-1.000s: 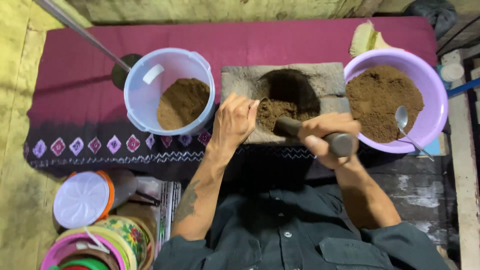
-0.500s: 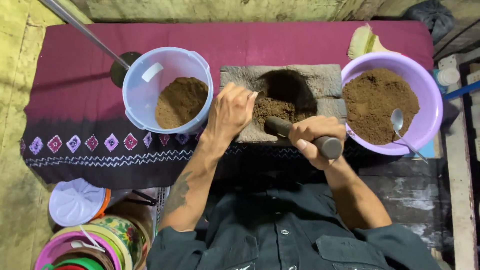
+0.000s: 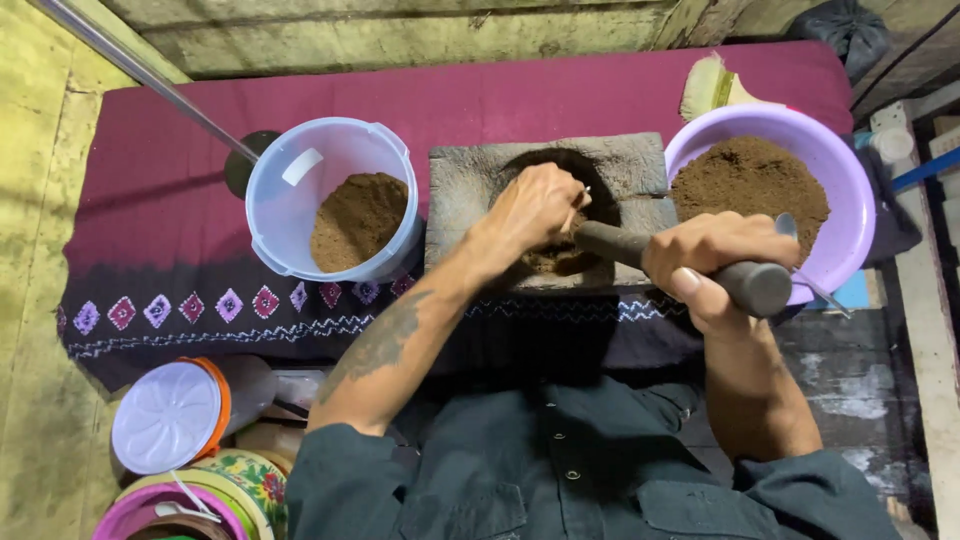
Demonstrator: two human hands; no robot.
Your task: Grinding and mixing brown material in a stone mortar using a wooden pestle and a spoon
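Note:
A grey stone mortar (image 3: 470,180) lies on the maroon cloth (image 3: 520,95) with brown powder (image 3: 545,260) in its hollow. My left hand (image 3: 530,210) reaches into the hollow, fingers bunched together on the powder. A small pale tip shows at the fingertips, and what it is cannot be told. My right hand (image 3: 710,265) grips the dark pestle (image 3: 610,240), whose far end lies in the hollow under my left hand. A clear blue tub (image 3: 275,215) of brown powder stands left of the mortar. To the right stands a purple bowl (image 3: 850,170) of powder.
A metal spoon (image 3: 825,295) pokes out of the purple bowl behind my right hand. A long metal rod (image 3: 140,75) slants in from the top left. A white lid (image 3: 165,415) and several coloured containers (image 3: 230,480) are stacked at lower left. A pale brush (image 3: 705,85) lies beyond the bowl.
My left hand has moved from the mortar's front left edge down into the hollow. My right hand has held on to the pestle throughout.

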